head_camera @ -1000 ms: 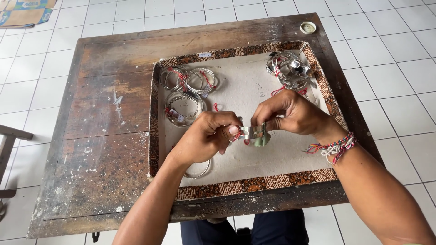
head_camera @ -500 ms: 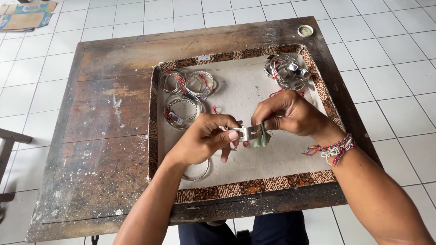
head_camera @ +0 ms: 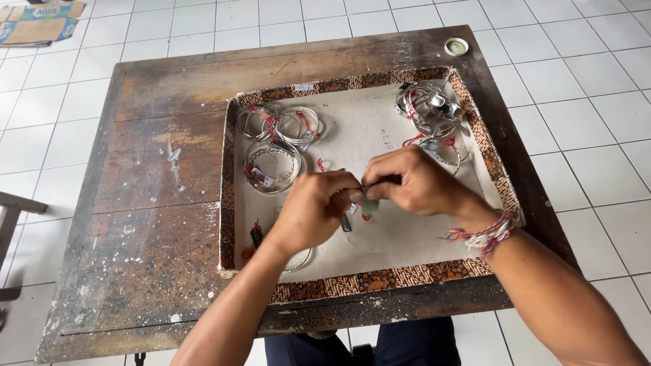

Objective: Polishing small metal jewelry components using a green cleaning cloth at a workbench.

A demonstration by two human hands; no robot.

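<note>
My left hand [head_camera: 313, 211] and my right hand [head_camera: 415, 181] meet fingertip to fingertip above the middle of a shallow tray [head_camera: 380, 279] with a brown patterned border. Pinched between them is a small pale green object [head_camera: 369, 204], held mainly by my right fingers. My left fingers are closed on a small silver piece, from which a little metal tag [head_camera: 346, 222] with red thread hangs down. Most of what they hold is hidden by the fingers. A braided bracelet [head_camera: 483, 236] circles my right wrist.
The tray lies on a worn wooden table [head_camera: 156, 203]. Silver bangles tied with red thread sit at its upper left [head_camera: 281, 125] and upper right [head_camera: 430, 108], one [head_camera: 271, 166] lies just left of my hands. A small round lid [head_camera: 456, 46] rests on the table's far corner.
Both hands have drawn closer together and the fingers have curled over the pieces. The silver piece that showed between them earlier is now mostly covered.
</note>
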